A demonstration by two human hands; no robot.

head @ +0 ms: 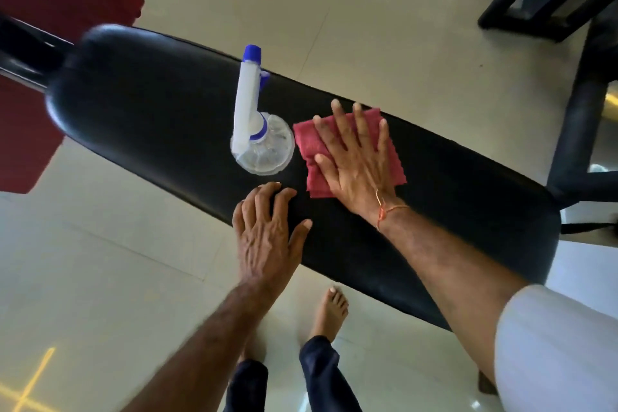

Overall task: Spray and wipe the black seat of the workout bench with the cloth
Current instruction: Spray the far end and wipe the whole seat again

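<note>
Black padded bench seat (pixel 434 197) runs long across the view, its axis slanting from the rounded end at upper left down to the squarer end at lower right, pale tiled floor (pixel 384 27) on both long sides. Clear spray bottle (pixel 264 147) stands upright near the seat's middle; its white and blue trigger head points toward the upper left, roughly toward the far edge of the pad. Just right of the bottle lies the red cloth (pixel 307 140), folded, flat on the seat, close to the bottle's base but whether touching it I cannot tell. Right hand (pixel 354 160) lies flat on the cloth, palm down, fingers spread wide and pointing away from the body; it presses rather than grips. An orange thread band (pixel 388 211) circles that wrist; a white sleeve (pixel 551 354) shows at the upper arm. Left hand (pixel 267 227) rests on the near edge of the seat, fingers loosely curled over the pad, holding nothing. A bare foot (pixel 331 311) stands on the floor below the near edge. Black metal frame (pixel 575 104) at right.
</note>
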